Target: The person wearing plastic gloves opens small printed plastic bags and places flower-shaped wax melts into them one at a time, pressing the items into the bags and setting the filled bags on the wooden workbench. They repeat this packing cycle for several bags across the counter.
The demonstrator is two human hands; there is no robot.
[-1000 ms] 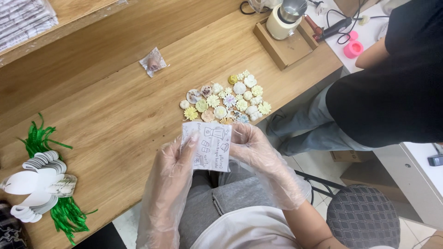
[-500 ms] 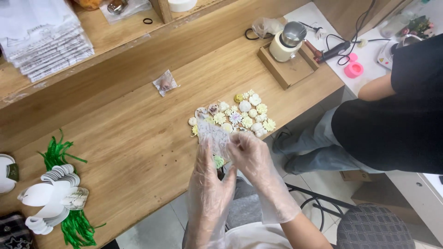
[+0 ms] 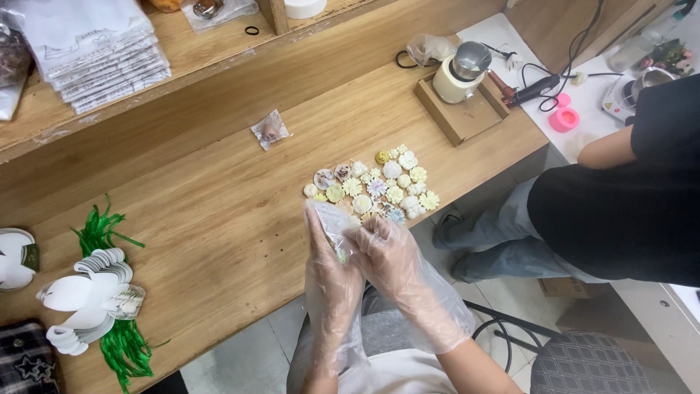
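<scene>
Both my hands wear loose clear plastic gloves. My left hand (image 3: pixel 329 271) and my right hand (image 3: pixel 390 257) together hold a small clear plastic bag (image 3: pixel 333 221) at the near edge of the wooden table (image 3: pixel 204 211). A small pale green piece shows inside the bag, between my fingers. Just beyond the bag lies a cluster of several small flower-shaped pieces (image 3: pixel 375 186) in white, cream, yellow and green.
A sealed small packet (image 3: pixel 269 131) lies further back. At the left are white paper tags (image 3: pixel 87 299) and green ribbon strands (image 3: pixel 117 343). A cream jar (image 3: pixel 463 73) sits on a wooden tray at the right. A seated person in black (image 3: pixel 627 190) is at the right.
The printed white bag I held flat in front of me has been turned edge-on and brought up to the table edge. The camera view has moved closer over the table.
</scene>
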